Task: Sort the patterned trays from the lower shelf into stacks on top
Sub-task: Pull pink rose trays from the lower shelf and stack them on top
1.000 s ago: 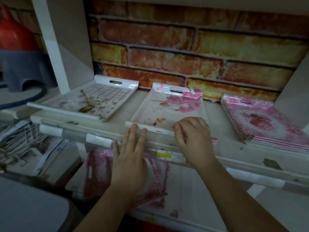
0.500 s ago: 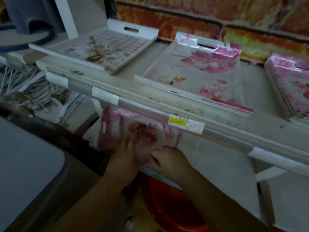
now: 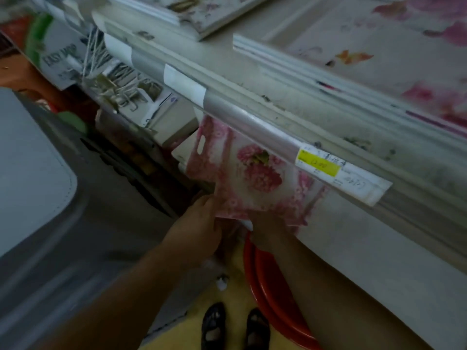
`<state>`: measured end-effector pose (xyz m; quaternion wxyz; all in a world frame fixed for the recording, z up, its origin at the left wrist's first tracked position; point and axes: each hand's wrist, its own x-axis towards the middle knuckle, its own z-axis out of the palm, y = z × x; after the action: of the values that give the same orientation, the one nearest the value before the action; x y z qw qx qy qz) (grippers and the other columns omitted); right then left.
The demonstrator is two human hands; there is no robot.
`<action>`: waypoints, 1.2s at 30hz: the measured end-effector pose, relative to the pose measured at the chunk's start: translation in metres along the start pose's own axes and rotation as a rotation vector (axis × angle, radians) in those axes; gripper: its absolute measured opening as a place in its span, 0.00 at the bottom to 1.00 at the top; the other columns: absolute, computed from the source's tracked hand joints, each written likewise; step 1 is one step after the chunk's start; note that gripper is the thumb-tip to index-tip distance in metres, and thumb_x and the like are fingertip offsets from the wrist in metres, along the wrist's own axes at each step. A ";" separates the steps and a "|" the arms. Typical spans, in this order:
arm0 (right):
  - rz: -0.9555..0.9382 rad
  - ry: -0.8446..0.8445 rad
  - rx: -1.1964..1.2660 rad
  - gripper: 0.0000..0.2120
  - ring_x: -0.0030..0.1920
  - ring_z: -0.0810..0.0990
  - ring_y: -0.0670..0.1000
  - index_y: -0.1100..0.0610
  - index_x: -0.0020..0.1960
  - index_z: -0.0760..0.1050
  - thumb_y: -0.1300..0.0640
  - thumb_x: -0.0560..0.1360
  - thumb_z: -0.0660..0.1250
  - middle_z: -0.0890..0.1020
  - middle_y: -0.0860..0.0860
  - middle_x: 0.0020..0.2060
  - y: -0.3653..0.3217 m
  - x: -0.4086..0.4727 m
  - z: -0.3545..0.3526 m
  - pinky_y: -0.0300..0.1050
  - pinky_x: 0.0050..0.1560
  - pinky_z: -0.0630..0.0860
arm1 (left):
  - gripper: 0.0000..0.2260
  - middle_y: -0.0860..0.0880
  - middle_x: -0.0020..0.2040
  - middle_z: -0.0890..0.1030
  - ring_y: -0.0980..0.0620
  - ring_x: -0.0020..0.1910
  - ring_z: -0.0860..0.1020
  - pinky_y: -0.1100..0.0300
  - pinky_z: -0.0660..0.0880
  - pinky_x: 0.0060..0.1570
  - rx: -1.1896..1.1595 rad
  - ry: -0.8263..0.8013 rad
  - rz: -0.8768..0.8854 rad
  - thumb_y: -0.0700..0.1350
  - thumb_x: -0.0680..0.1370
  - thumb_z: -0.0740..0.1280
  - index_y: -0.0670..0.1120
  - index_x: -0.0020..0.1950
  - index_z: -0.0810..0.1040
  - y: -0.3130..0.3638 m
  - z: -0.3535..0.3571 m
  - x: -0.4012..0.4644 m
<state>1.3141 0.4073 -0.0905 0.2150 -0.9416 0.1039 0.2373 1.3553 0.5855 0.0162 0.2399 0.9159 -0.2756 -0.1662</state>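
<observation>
Yellow flooring [image 3: 177,332] lay nearest, with two dark shoes [image 3: 236,327] on it and a red tub [image 3: 273,296] tucked under the lower shelf [image 3: 366,253]. Just above the tub, the left hand [image 3: 199,228] gripped the near left edge of a pink floral tray [image 3: 252,178], while the right hand [image 3: 267,231] held the same tray from beneath its near edge, fingers hidden under it. That tray sat on the lower shelf, partly beneath the shelf rail [image 3: 252,120], which carried a yellow price label [image 3: 319,163]. Beyond the rail, on the top shelf [image 3: 240,54], lay a blossom-printed tray [image 3: 379,54] and, left of it, a grid-patterned tray [image 3: 192,16]. Left of the rail stood a mop package [image 3: 58,59].
</observation>
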 end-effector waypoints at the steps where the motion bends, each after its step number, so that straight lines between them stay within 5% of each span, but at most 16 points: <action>1: -0.019 0.016 0.000 0.23 0.71 0.67 0.57 0.54 0.76 0.63 0.56 0.81 0.59 0.68 0.57 0.73 0.001 0.005 0.002 0.37 0.64 0.64 | 0.22 0.46 0.69 0.71 0.45 0.63 0.73 0.55 0.73 0.59 0.011 0.006 -0.008 0.39 0.77 0.61 0.46 0.72 0.68 0.001 0.001 -0.002; 3: -0.036 0.028 -0.049 0.22 0.70 0.68 0.56 0.56 0.74 0.64 0.57 0.81 0.60 0.69 0.57 0.72 0.004 0.011 0.005 0.30 0.61 0.66 | 0.22 0.48 0.69 0.71 0.47 0.64 0.72 0.60 0.70 0.58 0.011 0.016 -0.013 0.39 0.77 0.61 0.48 0.72 0.68 0.002 0.002 -0.004; 6: -0.022 0.054 -0.100 0.24 0.70 0.67 0.57 0.53 0.75 0.61 0.54 0.80 0.61 0.68 0.57 0.72 0.003 0.010 0.004 0.46 0.70 0.62 | 0.23 0.50 0.70 0.69 0.51 0.67 0.69 0.62 0.68 0.58 0.040 0.016 -0.028 0.39 0.77 0.61 0.51 0.72 0.68 0.004 0.003 -0.009; 8: 0.013 0.097 -0.121 0.24 0.66 0.71 0.59 0.51 0.72 0.64 0.50 0.78 0.64 0.71 0.57 0.67 -0.002 0.008 -0.001 0.53 0.67 0.67 | 0.24 0.51 0.72 0.68 0.52 0.69 0.68 0.62 0.68 0.60 0.058 0.027 -0.046 0.39 0.77 0.61 0.51 0.72 0.67 0.005 0.001 -0.013; 12: -0.004 0.252 -0.135 0.18 0.60 0.75 0.58 0.46 0.63 0.73 0.47 0.73 0.68 0.78 0.54 0.58 -0.020 0.001 -0.020 0.50 0.61 0.70 | 0.23 0.51 0.73 0.66 0.51 0.68 0.69 0.65 0.66 0.55 0.065 0.101 -0.017 0.41 0.78 0.61 0.52 0.73 0.67 0.016 -0.007 -0.021; 17: 0.027 0.601 -0.108 0.09 0.58 0.76 0.53 0.42 0.53 0.81 0.47 0.74 0.66 0.82 0.48 0.51 -0.045 -0.017 -0.062 0.50 0.59 0.63 | 0.21 0.50 0.70 0.69 0.45 0.66 0.71 0.51 0.73 0.61 0.069 0.204 0.082 0.44 0.76 0.58 0.54 0.69 0.68 0.038 -0.031 -0.029; 22: -0.057 0.770 -0.053 0.15 0.50 0.80 0.54 0.46 0.50 0.79 0.40 0.68 0.67 0.82 0.50 0.45 -0.068 -0.057 -0.109 0.46 0.45 0.67 | 0.21 0.49 0.71 0.67 0.45 0.68 0.67 0.47 0.72 0.62 0.106 0.306 0.183 0.44 0.75 0.61 0.56 0.67 0.67 0.050 -0.067 -0.037; 28: -0.101 0.889 0.133 0.10 0.52 0.81 0.51 0.46 0.54 0.80 0.48 0.73 0.69 0.84 0.49 0.48 -0.101 -0.106 -0.128 0.44 0.49 0.73 | 0.23 0.44 0.76 0.63 0.42 0.76 0.59 0.44 0.63 0.70 0.165 0.424 0.272 0.42 0.75 0.63 0.51 0.70 0.68 0.056 -0.109 -0.056; 36: -0.137 0.897 0.490 0.18 0.54 0.81 0.44 0.43 0.60 0.77 0.40 0.73 0.68 0.84 0.43 0.54 -0.153 -0.154 -0.135 0.48 0.56 0.76 | 0.20 0.42 0.79 0.58 0.44 0.79 0.48 0.42 0.57 0.74 0.158 0.574 0.529 0.40 0.76 0.61 0.47 0.69 0.72 0.062 -0.147 -0.095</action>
<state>1.2805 0.4960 0.1468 0.3787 -0.8774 0.1763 -0.2358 1.3180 0.6465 0.1876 0.2705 0.8380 -0.4359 0.1858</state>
